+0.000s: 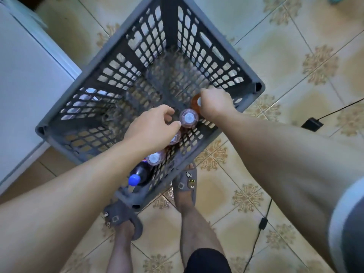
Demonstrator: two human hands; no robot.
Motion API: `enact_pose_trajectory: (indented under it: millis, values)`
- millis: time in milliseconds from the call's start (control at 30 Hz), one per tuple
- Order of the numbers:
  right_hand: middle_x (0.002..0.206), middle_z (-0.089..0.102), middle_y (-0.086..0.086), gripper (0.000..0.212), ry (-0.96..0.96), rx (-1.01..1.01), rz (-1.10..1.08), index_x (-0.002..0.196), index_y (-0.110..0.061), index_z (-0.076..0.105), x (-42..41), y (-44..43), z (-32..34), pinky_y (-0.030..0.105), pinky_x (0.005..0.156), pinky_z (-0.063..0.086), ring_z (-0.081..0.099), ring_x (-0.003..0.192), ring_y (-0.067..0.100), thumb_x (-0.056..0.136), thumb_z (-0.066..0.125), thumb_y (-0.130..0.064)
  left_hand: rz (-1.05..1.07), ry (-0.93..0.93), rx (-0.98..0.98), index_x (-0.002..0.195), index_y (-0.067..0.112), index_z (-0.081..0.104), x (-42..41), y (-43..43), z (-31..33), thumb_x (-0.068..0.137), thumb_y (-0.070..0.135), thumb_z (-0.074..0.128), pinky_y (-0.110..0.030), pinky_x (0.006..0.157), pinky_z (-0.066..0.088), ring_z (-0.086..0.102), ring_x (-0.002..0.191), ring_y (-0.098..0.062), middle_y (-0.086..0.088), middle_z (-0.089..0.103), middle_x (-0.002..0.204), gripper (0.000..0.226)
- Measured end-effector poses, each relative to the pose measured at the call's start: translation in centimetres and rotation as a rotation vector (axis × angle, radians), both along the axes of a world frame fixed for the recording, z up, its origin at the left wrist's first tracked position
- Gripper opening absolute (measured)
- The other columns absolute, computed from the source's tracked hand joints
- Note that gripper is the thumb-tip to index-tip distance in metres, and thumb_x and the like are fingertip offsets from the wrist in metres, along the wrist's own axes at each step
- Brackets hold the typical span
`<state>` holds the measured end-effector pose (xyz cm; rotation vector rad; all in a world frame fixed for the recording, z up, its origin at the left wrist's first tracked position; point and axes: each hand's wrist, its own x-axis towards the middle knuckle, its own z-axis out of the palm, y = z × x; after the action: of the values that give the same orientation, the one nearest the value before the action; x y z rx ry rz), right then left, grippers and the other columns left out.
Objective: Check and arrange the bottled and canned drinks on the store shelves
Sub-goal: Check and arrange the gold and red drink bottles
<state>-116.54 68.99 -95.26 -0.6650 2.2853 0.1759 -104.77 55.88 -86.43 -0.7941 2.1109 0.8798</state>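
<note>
Grey plastic lattice crate (169, 20) on the patterned beige tiled floor (285, 56), seen from above. Five bottles stand inside it in one row along a single wall. All are upright, long axes vertical, caps pointing up at the camera.

Right hand (215, 101): fingers (208, 91) clenched over the neck of the amber bottle with white cap (195, 103). Only part of the cap shows beside the knuckles. This bottle ends the row, near the crate corner just past the right fingers.

Left hand (151, 128): fingers curled, index fingertip (177, 124) touching the shoulder of the reddish clear bottle with white cap (188, 118). That bottle stands between the two hands, just beside the amber one.

Under the left palm is a third, pinkish bottle (175, 138), mostly hidden. Cannot tell whether the left fingers grasp it.

Wrist-side of the left fingers, same row: a second reddish bottle with white cap (154, 158), then a dark cola bottle with blue cap (136, 178) in the near corner.

Outside the crate: white cabinet (29, 85), well to the left of the left fingers. Black cable with small black box (312, 124) on the floor, right of the right fingers. Grey sandals (186, 186) on the feet, touching the near crate corner.
</note>
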Motion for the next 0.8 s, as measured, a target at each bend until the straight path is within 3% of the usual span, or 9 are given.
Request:
enact_pose_trajectory:
  millis: [100,267,433,533,633,800]
  values:
    - [0.123,0.059,0.017,0.031,0.011,-0.022,-0.099,0.127,-0.004,0.056,-0.5,0.1,2.9,0.042,0.082,0.046,0.059,0.114,0.039,0.096,0.052,-0.009,0.014,0.002,-0.003,0.131,0.033,0.056,-0.1,0.1,2.6,0.093,0.045,0.058,-0.039,0.100,0.047,0.060,0.114,-0.016,0.015,0.065,0.120,0.039]
    - [0.093,0.062,0.010,0.008,-0.012,-0.091,-0.277,0.091,-0.012,0.056,-1.2,-0.3,10.8,0.037,0.066,0.045,0.059,0.085,0.029,0.086,0.058,-0.007,-0.019,0.041,-0.051,0.134,0.035,0.052,0.2,-0.2,9.8,0.094,0.051,0.053,-0.037,0.095,0.048,0.059,0.114,-0.015,0.018,0.063,0.121,0.042]
    - [0.087,0.061,0.006,0.013,0.050,-0.190,-0.340,0.099,-0.013,0.057,-0.5,-0.9,23.2,0.036,0.069,0.055,0.060,0.081,0.026,0.087,0.058,-0.008,-0.068,0.151,-0.097,0.136,0.036,0.050,1.6,-0.5,21.2,0.094,0.055,0.051,-0.039,0.092,0.052,0.060,0.108,-0.014,0.019,0.062,0.116,0.045]
    - [0.092,0.061,0.004,0.016,0.110,-0.236,-0.339,0.107,-0.014,0.056,0.9,-1.9,32.8,0.034,0.073,0.052,0.058,0.087,0.026,0.092,0.059,-0.014,-0.140,0.236,-0.168,0.136,0.036,0.049,3.9,-1.1,30.0,0.095,0.056,0.050,-0.039,0.089,0.054,0.060,0.104,-0.013,0.017,0.063,0.115,0.045]
    - [0.114,0.065,0.009,0.029,0.198,-0.331,-0.306,0.123,-0.012,0.058,3.2,-3.7,43.6,0.038,0.087,0.055,0.061,0.098,0.027,0.095,0.060,-0.020,-0.202,0.348,-0.275,0.133,0.037,0.052,7.6,-2.3,39.0,0.094,0.058,0.051,-0.039,0.088,0.055,0.062,0.105,-0.016,0.013,0.065,0.117,0.044]
    - [0.132,0.060,0.011,0.037,0.414,-0.461,-0.195,0.130,-0.013,0.058,10.0,-7.1,63.1,0.033,0.087,0.046,0.058,0.116,0.031,0.096,0.058,-0.028,-0.244,0.563,-0.402,0.131,0.035,0.054,15.8,-4.4,55.0,0.094,0.056,0.051,-0.035,0.089,0.052,0.061,0.107,-0.015,0.013,0.065,0.121,0.043]
